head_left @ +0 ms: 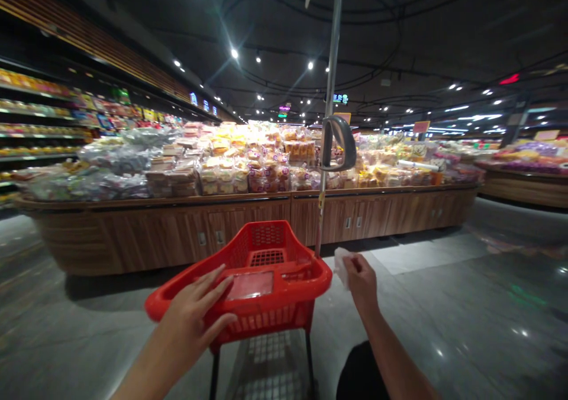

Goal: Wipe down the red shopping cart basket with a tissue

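Pinching whitish film [340, 264] in right hand [360, 274], just right of the cart [275, 303]; spreading left hand [199, 302], nearer, fingers loosely open, over the cart, set lengthwise near to far.

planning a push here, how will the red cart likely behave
The red cart is probably light for its size, given its perforated basket walls. It may glide easily over the smooth-looking floor, though its wheels aren't discernible. Its thick rim looks stiff.

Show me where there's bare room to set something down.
Bare grey floor lies right of the red cart, between the right hand and the wooden counter; more lies left of the cart. Crowded: the counter, heaped with packaged goods, and the cart's handle, partly covered by the left hand.
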The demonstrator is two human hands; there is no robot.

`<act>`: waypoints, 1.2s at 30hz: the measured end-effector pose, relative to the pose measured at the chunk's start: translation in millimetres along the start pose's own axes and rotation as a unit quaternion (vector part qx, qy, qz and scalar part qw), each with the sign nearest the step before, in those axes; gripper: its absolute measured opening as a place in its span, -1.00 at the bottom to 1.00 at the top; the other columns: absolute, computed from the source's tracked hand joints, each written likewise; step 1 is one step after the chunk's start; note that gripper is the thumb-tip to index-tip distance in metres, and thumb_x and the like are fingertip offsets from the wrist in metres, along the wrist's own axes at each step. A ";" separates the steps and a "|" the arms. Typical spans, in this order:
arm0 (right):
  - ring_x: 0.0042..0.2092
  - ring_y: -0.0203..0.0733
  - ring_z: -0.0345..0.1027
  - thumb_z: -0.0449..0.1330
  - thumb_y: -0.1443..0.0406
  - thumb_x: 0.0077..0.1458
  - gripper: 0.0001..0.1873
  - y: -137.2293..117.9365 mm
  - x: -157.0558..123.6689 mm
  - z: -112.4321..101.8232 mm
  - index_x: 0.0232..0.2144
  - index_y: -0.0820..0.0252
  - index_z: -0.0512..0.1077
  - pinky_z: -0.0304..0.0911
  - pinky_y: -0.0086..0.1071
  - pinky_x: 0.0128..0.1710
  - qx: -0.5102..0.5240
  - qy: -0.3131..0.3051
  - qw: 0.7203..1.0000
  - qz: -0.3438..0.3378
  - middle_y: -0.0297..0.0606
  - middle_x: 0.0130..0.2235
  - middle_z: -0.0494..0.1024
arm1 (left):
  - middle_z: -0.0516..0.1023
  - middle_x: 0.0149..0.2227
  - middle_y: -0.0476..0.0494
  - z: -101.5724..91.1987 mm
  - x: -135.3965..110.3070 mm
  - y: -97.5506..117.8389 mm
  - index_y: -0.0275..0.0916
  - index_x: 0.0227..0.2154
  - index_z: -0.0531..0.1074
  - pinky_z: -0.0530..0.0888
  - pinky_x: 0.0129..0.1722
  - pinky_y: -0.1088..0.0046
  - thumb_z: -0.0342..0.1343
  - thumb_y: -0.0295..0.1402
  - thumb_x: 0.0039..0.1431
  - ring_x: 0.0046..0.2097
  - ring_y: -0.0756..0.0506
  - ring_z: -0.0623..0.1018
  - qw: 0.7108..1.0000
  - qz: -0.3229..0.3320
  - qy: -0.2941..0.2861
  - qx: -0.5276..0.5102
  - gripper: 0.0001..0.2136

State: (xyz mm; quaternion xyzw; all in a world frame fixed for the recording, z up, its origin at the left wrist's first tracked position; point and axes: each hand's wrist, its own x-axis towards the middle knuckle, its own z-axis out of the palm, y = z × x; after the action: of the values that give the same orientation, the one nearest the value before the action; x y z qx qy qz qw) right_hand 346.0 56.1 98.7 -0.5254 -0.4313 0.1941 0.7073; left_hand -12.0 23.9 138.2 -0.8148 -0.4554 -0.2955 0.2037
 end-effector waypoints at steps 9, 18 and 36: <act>-0.04 -0.11 0.38 0.19 0.30 0.03 -0.67 3.1 -80.7 -6.5 -0.10 0.08 0.50 0.36 -0.31 -0.10 -0.007 -0.059 0.989 -0.138 -0.19 -0.08 0.50 | 0.37 0.13 -0.19 3.8 25.6 125.8 -0.17 0.11 0.25 0.38 0.10 0.11 -0.01 -0.42 0.15 0.20 -0.21 0.29 0.989 0.088 0.098 -0.060 -0.57; -0.24 -0.13 0.44 0.17 0.29 0.03 -0.82 8.5 -60.0 14.5 -0.33 0.20 0.56 0.38 -0.31 -0.24 0.021 -0.027 0.995 -0.094 -0.18 -0.30 0.55 | 0.59 -0.16 -0.23 34.9 44.2 152.1 -0.29 -0.13 0.46 0.41 -0.05 0.02 -0.04 -0.36 0.18 -0.14 -0.22 0.54 0.997 0.035 0.034 -0.060 -0.73; -0.20 -0.25 0.37 0.04 0.43 0.13 -0.72 -48.0 -59.2 -6.9 -0.24 0.06 0.52 0.29 -0.43 -0.21 0.022 -0.320 0.926 -0.201 -0.28 -0.23 0.45 | 0.61 -0.20 -0.06 13.6 18.8 138.6 -0.19 -0.14 0.44 0.32 -0.06 0.21 -0.03 -0.41 0.15 -0.19 -0.13 0.54 0.983 0.088 0.117 -0.108 -0.75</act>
State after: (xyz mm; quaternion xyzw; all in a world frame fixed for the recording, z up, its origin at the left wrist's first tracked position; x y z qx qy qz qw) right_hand 310.3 -8.8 117.9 -0.3219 -0.7266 0.2155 0.5675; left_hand 119.2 -25.8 131.9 -0.8286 -0.3206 -0.4171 0.1914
